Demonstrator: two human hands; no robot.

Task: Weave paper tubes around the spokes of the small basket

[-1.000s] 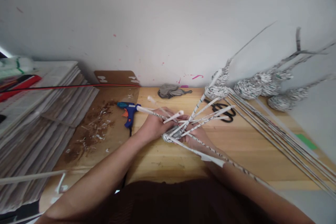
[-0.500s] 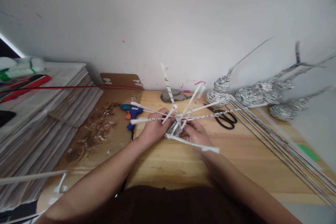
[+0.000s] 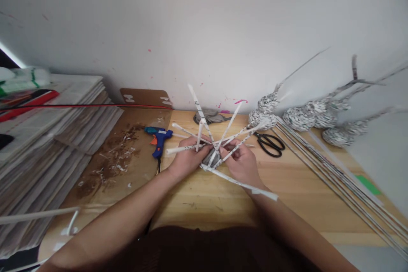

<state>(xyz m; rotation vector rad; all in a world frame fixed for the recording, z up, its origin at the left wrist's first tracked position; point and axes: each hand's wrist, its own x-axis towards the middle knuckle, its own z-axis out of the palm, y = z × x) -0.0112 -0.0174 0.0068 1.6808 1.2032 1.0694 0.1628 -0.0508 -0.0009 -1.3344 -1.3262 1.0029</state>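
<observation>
A small piece of paper weaving (image 3: 211, 158), made of rolled newspaper tubes, is between my two hands over the wooden tabletop. Several white printed tubes fan out from it upward and to both sides; one long tube (image 3: 236, 180) slants across my right wrist. My left hand (image 3: 190, 153) grips the weaving's left side, thumb toward the middle. On the other side my right hand (image 3: 240, 159) pinches a tube by the weaving's right edge. Some fingertips of both hands are hidden behind the tubes and the weave.
A blue glue gun (image 3: 161, 139) lies left of my hands, black scissors (image 3: 270, 143) to the right. Woven paper figures (image 3: 267, 110) stand along the wall near long paper tubes (image 3: 338, 178). Stacked newspapers (image 3: 79, 136) are at left, beside scraps on cardboard (image 3: 143, 165). A grey cloth (image 3: 212, 116) lies behind.
My right hand has risen slightly and turned, its thumb now on a tube at the weave's edge. The fanned tubes have shifted, and the front tube reaches farther right.
</observation>
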